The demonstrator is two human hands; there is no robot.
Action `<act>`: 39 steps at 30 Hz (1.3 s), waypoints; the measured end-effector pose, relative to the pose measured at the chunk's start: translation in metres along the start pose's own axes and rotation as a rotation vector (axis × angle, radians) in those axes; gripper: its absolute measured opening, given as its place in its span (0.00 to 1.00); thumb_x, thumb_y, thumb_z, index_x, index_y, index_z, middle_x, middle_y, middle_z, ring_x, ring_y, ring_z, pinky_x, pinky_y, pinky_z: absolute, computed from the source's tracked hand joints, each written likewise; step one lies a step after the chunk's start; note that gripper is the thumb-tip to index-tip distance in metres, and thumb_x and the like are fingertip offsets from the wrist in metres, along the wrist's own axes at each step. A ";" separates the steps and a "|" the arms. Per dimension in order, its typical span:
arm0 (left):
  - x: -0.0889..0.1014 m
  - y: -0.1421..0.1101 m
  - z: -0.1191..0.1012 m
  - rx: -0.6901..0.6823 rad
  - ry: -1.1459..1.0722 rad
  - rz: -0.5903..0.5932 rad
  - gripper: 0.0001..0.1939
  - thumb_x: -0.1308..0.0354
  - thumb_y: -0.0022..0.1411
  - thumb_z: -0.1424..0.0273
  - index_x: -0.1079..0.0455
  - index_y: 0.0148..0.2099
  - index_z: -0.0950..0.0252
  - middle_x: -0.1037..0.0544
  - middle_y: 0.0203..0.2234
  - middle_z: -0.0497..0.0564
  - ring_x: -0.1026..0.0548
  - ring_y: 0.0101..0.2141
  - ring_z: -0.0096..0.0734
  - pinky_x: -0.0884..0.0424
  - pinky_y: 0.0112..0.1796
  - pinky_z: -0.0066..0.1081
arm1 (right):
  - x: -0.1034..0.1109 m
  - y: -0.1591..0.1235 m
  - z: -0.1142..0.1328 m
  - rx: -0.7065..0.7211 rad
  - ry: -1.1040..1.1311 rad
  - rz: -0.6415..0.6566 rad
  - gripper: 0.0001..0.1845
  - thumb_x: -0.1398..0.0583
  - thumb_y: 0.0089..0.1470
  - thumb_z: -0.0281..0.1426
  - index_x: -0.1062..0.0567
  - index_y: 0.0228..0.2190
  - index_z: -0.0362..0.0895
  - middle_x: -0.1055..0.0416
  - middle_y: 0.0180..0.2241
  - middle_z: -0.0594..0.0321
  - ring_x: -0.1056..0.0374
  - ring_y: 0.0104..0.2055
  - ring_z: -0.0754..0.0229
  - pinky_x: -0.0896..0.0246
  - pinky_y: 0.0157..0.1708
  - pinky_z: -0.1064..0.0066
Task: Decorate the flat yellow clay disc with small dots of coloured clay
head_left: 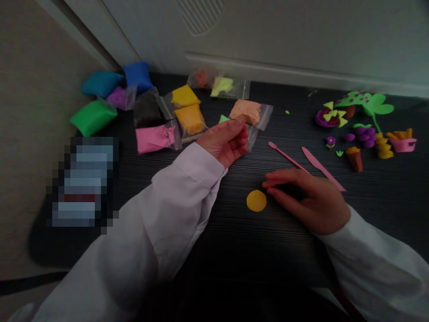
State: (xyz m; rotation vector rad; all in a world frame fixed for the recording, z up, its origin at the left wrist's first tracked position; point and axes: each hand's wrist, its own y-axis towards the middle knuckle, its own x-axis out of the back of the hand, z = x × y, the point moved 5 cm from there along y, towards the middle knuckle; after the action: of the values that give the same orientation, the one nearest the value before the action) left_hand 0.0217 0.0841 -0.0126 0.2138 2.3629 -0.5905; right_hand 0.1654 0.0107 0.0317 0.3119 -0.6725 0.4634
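Pointing leftward, right hand (308,201) has thumb and index fingers nearly pinched just beside the flat, round, yellow, pale-dotted clay-like disc (256,201) on the dark, streaked counter (231,190), white-sleeved left arm (161,197) angled forward-right, left hand (226,141) half-curled, thumb near index, can't tell if either holds anything.

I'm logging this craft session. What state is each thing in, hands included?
Left hand: raised, fingers curled.
Right hand: thumb and forefinger close together; grip unclear.
Yellow disc: flat, speckled, lying on the table.
Thin pink tool: lying down, one end hidden.
Pink knife-shaped tool: lying down.
Peach packet: partly hidden by the left hand.
Green packet: plump.
Pink container: filled with yellowish sticks.
Pixelated device: state unclear.
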 end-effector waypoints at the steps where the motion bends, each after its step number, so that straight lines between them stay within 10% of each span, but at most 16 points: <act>1: 0.000 0.000 0.000 0.006 0.002 -0.007 0.08 0.46 0.52 0.68 0.36 0.25 0.68 0.33 0.18 0.44 0.34 0.19 0.16 0.36 0.25 0.21 | 0.000 -0.001 -0.001 0.024 -0.052 0.015 0.17 0.43 0.45 0.25 0.34 0.40 0.47 0.29 0.34 0.66 0.33 0.37 0.65 0.37 0.39 0.70; 22: -0.007 -0.005 -0.005 0.009 0.029 -0.021 0.11 0.49 0.56 0.67 0.38 0.27 0.70 0.34 0.18 0.43 0.37 0.20 0.16 0.39 0.24 0.20 | -0.003 -0.009 -0.005 -0.009 -0.239 0.098 0.20 0.47 0.47 0.25 0.37 0.44 0.48 0.33 0.42 0.62 0.37 0.45 0.57 0.38 0.43 0.63; 39: -0.012 -0.004 -0.006 -0.038 0.071 -0.003 0.10 0.47 0.54 0.68 0.40 0.27 0.71 0.34 0.17 0.42 0.37 0.18 0.15 0.41 0.24 0.20 | -0.022 -0.036 0.015 0.203 -0.403 0.117 0.18 0.47 0.45 0.23 0.39 0.40 0.47 0.34 0.46 0.62 0.44 0.53 0.55 0.60 0.55 0.50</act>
State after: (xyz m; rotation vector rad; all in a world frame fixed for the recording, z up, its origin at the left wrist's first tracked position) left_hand 0.0262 0.0833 0.0005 0.2170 2.4414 -0.5473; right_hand 0.1602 -0.0331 0.0241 0.5691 -1.0428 0.5895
